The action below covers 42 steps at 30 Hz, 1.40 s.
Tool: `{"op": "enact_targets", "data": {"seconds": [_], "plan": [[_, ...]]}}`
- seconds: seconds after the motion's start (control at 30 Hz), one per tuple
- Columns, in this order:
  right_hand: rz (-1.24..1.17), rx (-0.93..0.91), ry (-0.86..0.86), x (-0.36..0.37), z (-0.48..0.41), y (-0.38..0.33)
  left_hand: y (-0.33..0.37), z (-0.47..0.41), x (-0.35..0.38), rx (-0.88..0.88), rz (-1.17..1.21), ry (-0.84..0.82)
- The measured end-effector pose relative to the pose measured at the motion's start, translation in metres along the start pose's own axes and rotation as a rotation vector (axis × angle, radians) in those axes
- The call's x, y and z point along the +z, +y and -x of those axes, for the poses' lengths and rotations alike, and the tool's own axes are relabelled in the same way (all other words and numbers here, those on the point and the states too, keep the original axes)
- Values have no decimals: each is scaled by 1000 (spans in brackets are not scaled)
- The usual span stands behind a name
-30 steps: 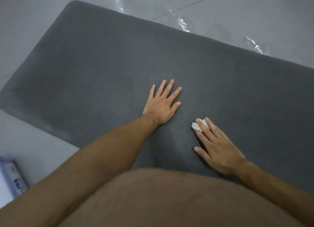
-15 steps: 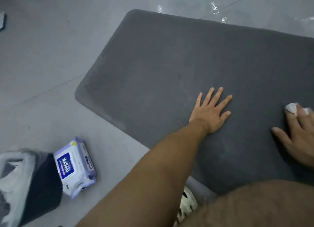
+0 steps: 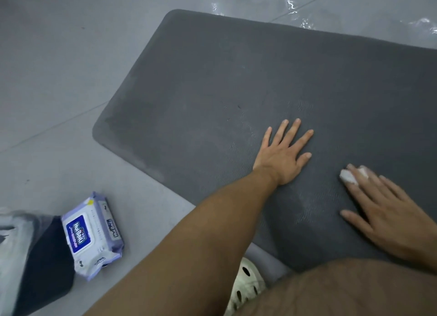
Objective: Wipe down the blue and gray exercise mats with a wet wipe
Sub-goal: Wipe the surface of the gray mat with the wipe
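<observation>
Head view: your left hand (image 3: pixel 282 159) lies flat on the gray mat (image 3: pixel 212 79), fingers spread wide and holding nothing. Your right hand (image 3: pixel 387 221) presses a white wipe (image 3: pixel 347 177) onto the mat under straight fingers. A pack of wipes (image 3: pixel 92 235) sits on the floor (image 3: pixel 59 79), apart from the mat.

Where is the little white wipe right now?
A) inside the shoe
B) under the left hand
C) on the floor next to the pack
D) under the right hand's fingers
D: the wipe peeks out from under the fingers of the right hand, which presses it on the mat, while the left hand lies flat and bare.
</observation>
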State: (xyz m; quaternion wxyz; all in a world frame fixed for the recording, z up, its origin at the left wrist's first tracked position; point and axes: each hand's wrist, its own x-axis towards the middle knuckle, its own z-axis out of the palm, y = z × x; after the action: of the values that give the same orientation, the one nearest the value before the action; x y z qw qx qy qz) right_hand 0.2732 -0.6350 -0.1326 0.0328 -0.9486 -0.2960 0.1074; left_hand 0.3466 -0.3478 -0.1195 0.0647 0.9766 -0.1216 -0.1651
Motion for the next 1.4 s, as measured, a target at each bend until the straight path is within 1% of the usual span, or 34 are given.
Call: {"op": "enact_targets", "data": {"seconds": [0.07, 0.1, 0.17, 0.27, 0.37, 0.53, 0.6, 0.7, 0.73, 0.77, 0.87, 0.9, 0.97, 1.07, 1.27, 1.4], "plan": [[-49, 173, -7, -19, -16, 19, 1, -2, 2, 2, 1, 21], [-74, 230, -17, -27, -25, 25, 0, -2, 3, 1, -2, 28], [-101, 277, -61, -39, -36, 28, 0, -2, 5, 6, 4, 37], [-120, 296, -100, -44, -39, 9, -2, -2, 6, 8, 8, 37], [-103, 239, -85, -41, -27, -17, -1, -1, 6, 10, 8, 54], [-61, 44, -95, -30, 3, -49, -1, -1, 9, 4, 11, 122], [-51, -21, -99, -25, 8, -49, -3, -1, 10, 5, 5, 126], [0, -106, -119, -30, 3, -27, -3, -1, 8, 0, -1, 114], [16, -86, -122, -32, -1, -16, -2, -1, 7, -2, 5, 110], [17, -22, -111, -35, -5, -3, -2, -1, 6, -1, 12, 108], [-54, 307, -49, -43, -17, 43, -3, 0, 6, 7, 27, 99], [-71, 386, -48, -46, -17, 55, -1, 0, 6, 6, 34, 101], [-77, 438, -57, -49, -13, 65, 2, 1, 7, 2, 40, 108], [-70, 382, -67, -46, 1, 47, 9, 4, 11, 50, 20, 94], [-56, 161, -119, -25, 62, -4, 21, 6, 11, 226, -63, 50], [-18, 71, -140, -18, 90, 1, 40, 2, 12, 369, -95, 35]]}}
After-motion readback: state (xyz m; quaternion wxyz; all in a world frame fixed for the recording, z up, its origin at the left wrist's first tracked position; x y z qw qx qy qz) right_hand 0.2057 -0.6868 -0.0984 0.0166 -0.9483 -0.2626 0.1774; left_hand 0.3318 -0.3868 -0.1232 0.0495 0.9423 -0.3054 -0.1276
